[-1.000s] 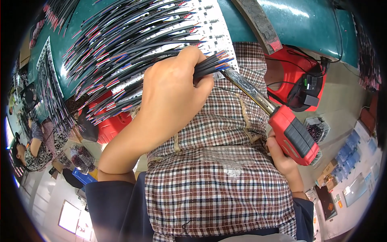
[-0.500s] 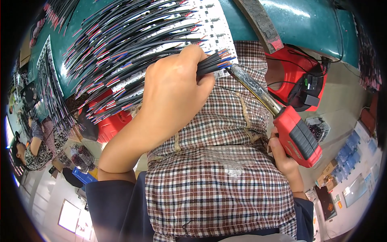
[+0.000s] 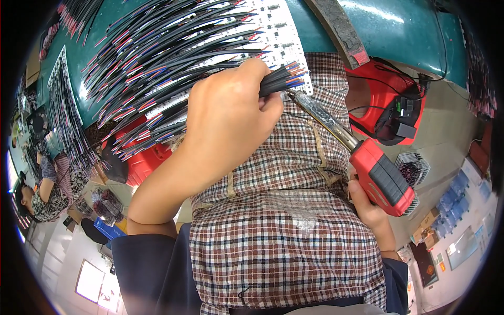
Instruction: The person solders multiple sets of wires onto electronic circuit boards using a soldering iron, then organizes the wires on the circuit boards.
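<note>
My left hand [image 3: 226, 105] is closed round a bundle of black cables [image 3: 281, 80], whose stripped ends show brown and blue wires to the right of my fingers. Below it lies a white circuit board panel [image 3: 278, 31] with rows of small black parts. Many black cables [image 3: 173, 47] with red, blue and white ends stretch left from the panel. My right hand [image 3: 367, 205] grips a red and black soldering gun [image 3: 386, 176]. Its metal tip [image 3: 292, 94] points up and left, close beside the bundle near the panel's lower corner; whether it touches is hidden.
The panel rests on a green table [image 3: 404, 31] with a dark worn bar [image 3: 341, 31] at its edge. A red stool [image 3: 367, 100] holds black leads and an adapter. Another wired panel [image 3: 65, 100] lies left. A co-worker [image 3: 44, 194] sits far left. A checked apron [image 3: 283, 226] covers my lap.
The soldering gun has shifted slightly left, its tip now nearer my left fingers. My left hand and the cable bundle have moved very slightly right.
</note>
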A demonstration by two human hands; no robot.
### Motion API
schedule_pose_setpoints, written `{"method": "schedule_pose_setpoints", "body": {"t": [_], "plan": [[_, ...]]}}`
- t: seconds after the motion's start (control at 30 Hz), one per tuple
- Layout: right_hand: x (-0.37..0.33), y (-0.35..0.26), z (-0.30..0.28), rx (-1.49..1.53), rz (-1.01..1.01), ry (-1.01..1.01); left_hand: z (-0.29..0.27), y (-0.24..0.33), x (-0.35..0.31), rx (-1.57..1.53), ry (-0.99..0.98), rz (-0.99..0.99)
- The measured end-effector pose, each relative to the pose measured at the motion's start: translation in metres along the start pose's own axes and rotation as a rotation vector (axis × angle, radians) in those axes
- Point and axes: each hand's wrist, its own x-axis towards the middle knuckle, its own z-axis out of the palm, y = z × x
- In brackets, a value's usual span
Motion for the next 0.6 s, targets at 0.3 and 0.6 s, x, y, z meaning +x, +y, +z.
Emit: {"method": "schedule_pose_setpoints", "body": {"t": [0.3, 0.6], "plan": [[-0.005, 0.003, -0.006, -0.055, 0.013, -0.014, 0.002, 0.001, -0.003, 0.065, 0.04, 0.004], [-0.009, 0.008, -0.003, -0.046, 0.009, -0.036, 0.003, 0.003, -0.004, 0.061, 0.03, 0.002]]}}
